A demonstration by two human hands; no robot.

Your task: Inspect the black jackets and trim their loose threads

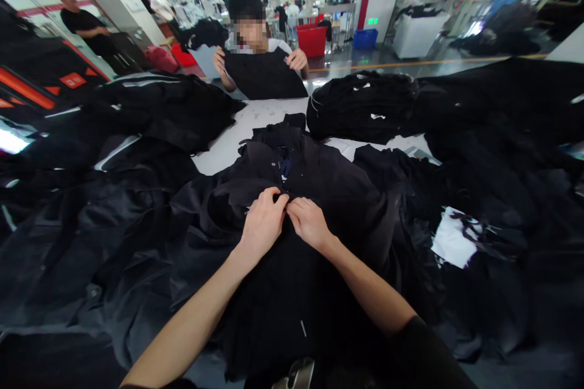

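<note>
A black jacket [351,182] with a collar and snap buttons lies spread in front of me, its collar pointing away. At the middle of its front, my left hand [266,219] pinches the front edge between thumb and fingers. Close beside it, my right hand [308,220] pinches the same edge, the fingertips of both hands nearly touching. The exact bit of cloth or fastener between the fingers is hidden. Just beyond the hands, the neck opening [286,164] shows a dark blue inner part and a small white label.
Black garments [91,243] are heaped to the left, and more cloth lies at right with a white patch [456,237] on it. A folded black stack [365,103] sits beyond, on the white table [219,155]. Across it, a person [260,42] holds up a black piece.
</note>
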